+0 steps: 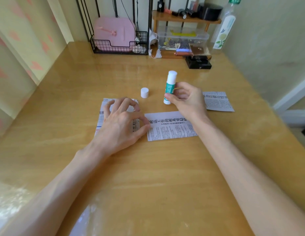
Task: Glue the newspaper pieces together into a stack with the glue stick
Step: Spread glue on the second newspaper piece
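Observation:
My right hand (185, 99) grips the uncapped green and white glue stick (169, 86) upright, its base near the table. The white cap (144, 92) stands on the table to the left of it. Three newspaper pieces lie flat on the wooden table (148, 167). The left piece (101, 114) is mostly covered by my left hand (122, 121), whose fingers are curled with their tips on the paper. The middle piece (170, 128) lies in front of my right hand. The right piece (218, 101) lies beyond my right wrist.
At the back stand a black wire basket (119, 46) with a pink case (114, 33), a wooden shelf (182, 19) over a clear plastic box (182, 38), a black box (198, 63) and a tall bottle (225, 26). A wall runs along the right.

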